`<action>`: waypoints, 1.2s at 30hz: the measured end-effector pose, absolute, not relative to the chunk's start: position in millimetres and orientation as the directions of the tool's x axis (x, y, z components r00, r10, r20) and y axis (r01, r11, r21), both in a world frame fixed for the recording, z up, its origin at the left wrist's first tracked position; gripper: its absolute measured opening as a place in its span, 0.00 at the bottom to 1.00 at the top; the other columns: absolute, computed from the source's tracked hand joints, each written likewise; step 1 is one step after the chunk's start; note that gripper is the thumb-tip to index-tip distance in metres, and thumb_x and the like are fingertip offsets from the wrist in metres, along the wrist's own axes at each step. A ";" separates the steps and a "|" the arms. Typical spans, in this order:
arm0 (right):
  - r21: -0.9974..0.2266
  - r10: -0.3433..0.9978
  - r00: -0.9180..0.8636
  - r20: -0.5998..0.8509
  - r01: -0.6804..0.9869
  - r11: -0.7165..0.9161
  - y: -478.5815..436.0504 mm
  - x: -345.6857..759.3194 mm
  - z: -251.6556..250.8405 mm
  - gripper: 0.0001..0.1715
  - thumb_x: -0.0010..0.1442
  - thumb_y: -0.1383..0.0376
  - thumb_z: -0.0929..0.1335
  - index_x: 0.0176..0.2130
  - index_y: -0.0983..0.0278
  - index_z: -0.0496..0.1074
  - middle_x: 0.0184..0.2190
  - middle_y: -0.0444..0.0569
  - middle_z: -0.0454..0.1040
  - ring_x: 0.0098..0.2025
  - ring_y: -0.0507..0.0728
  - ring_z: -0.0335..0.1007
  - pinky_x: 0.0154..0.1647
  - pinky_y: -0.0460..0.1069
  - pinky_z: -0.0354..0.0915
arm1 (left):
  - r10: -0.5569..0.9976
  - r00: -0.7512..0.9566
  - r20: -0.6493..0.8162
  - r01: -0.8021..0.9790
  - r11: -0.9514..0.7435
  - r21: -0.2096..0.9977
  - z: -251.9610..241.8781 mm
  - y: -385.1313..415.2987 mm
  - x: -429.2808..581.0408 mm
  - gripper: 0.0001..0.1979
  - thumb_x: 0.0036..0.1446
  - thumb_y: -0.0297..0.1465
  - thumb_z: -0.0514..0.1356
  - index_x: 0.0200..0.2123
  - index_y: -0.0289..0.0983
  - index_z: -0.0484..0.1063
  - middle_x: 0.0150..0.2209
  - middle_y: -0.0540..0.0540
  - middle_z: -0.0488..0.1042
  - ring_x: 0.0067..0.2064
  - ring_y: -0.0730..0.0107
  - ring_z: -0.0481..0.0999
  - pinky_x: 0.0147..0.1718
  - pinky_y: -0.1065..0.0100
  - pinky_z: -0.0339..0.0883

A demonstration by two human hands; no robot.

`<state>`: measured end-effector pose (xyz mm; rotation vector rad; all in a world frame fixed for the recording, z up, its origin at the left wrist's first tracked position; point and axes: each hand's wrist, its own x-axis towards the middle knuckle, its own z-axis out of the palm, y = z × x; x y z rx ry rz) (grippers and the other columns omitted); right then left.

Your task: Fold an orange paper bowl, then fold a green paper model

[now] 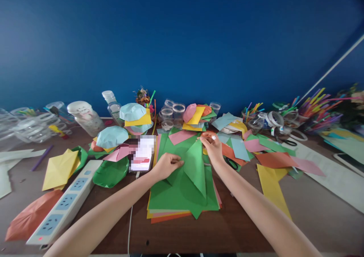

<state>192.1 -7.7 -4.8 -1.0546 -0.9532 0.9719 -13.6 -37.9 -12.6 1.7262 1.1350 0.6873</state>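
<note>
A folded green paper sheet (pixel 193 166) lies on a stack of coloured paper (pixel 182 202) in the middle of the brown table (pixel 227 226). My left hand (pixel 166 165) presses down on the sheet's left fold, fingers curled on the paper. My right hand (pixel 212 145) pinches the sheet's upper right corner between thumb and fingers. A phone (pixel 141 153) lies just left of my left hand.
A white power strip (pixel 66 202) lies at the left, with yellow (pixel 59 169) and orange folded papers near it. Green and light blue paper shapes, clear cups (pixel 178 112), straws (pixel 318 105), scissors (pixel 231 163) and loose coloured sheets crowd the back and right. A blue wall stands behind.
</note>
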 end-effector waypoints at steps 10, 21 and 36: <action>-0.970 0.947 0.295 0.127 -0.165 0.181 -7.5 195.5 0.5 0.18 0.44 0.60 0.72 0.34 0.63 0.66 0.26 0.46 0.76 0.26 0.52 0.70 0.24 0.44 0.64 | 0.903 0.428 -0.033 0.390 -0.152 0.908 -8.4 -40.7 -12.9 0.18 0.48 0.43 0.59 0.26 0.32 0.74 0.24 0.48 0.74 0.30 0.64 0.73 0.26 0.71 0.62; -0.949 0.930 0.349 0.113 -0.241 0.205 0.1 201.0 -5.5 0.14 0.45 0.59 0.72 0.32 0.62 0.68 0.26 0.45 0.76 0.27 0.52 0.73 0.25 0.45 0.68 | 0.884 0.466 -0.032 0.384 -0.170 0.908 -3.5 -43.4 -13.1 0.16 0.51 0.41 0.57 0.22 0.33 0.69 0.21 0.51 0.69 0.26 0.70 0.69 0.24 0.73 0.58; -0.963 0.924 0.318 0.213 -0.091 0.253 -2.4 201.9 -0.7 0.19 0.43 0.57 0.73 0.32 0.62 0.65 0.24 0.44 0.75 0.28 0.54 0.74 0.29 0.48 0.70 | 0.899 0.433 -0.067 0.394 -0.122 0.911 -4.1 -43.8 -11.7 0.17 0.49 0.42 0.59 0.26 0.32 0.73 0.25 0.47 0.75 0.31 0.63 0.74 0.29 0.69 0.65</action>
